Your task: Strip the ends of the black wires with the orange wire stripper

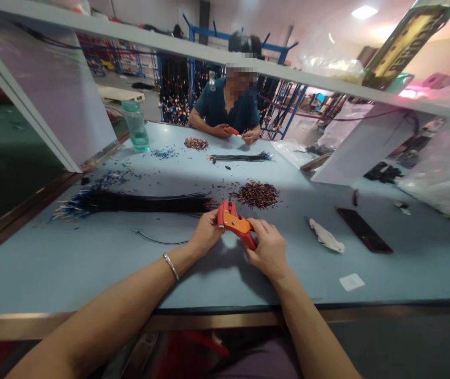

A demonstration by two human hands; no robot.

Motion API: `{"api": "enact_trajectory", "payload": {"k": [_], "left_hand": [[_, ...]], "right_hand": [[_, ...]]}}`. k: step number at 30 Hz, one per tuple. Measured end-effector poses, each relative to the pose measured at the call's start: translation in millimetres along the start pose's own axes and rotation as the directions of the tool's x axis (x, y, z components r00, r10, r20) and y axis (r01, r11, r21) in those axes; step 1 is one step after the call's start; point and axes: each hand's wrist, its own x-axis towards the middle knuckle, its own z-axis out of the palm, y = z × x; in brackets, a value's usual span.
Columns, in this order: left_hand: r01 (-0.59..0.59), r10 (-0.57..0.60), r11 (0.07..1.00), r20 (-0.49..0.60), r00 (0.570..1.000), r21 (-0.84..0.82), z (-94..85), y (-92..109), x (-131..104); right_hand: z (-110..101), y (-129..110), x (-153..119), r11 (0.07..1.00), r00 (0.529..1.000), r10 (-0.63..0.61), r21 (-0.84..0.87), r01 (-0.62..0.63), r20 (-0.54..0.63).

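right hand (269,247) gripping crimping tool (236,223), left hand (206,232) — perhaps touching

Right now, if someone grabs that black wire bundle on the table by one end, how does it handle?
The black wire bundle is long, thin strands lying loose, so it likely droops and fans apart. No tie shows, so strands may slip out. Pushed sideways, it would probably smear across the table, not roll.

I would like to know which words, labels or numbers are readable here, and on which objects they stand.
Sign at top right: large yellow letters, cut by the shelf and too blurred to read surely.
Red and orange crimping tool held in both hands: no text visible.
Green bottle: no readable label.
White slip on the table: blank.
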Motion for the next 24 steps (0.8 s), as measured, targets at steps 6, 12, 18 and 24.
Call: {"api": "enact_trajectory", "payload": {"k": [6,12,18,24], "left_hand": [[0.006,-0.006,1.000,0.036,0.999,0.010,-0.6,-1.7,0.5],[0.001,-0.001,1.000,0.047,0.999,0.010,-1.2,-2.9,1.0],[-0.003,0.002,1.000,0.086,0.996,0.006,-0.3,2.0,0.3],[0.022,-0.021,1.000,0.113,0.993,-0.012,-0.9,1.2,-1.5]], "right_hand": [[0.3,0.6,0.0,1.000,1.000,0.015,0.000,-0.015,0.003],[-0.1,1.0,0.4,1.000,1.000,-0.005,-0.022,0.005,0.020],[-2.3,1.1,-0.9,0.998,1.000,-0.013,-0.063,0.013,0.007],[-0.4,0.7,-3.6,0.993,1.000,-0.001,-0.118,0.000,-0.010]]}}
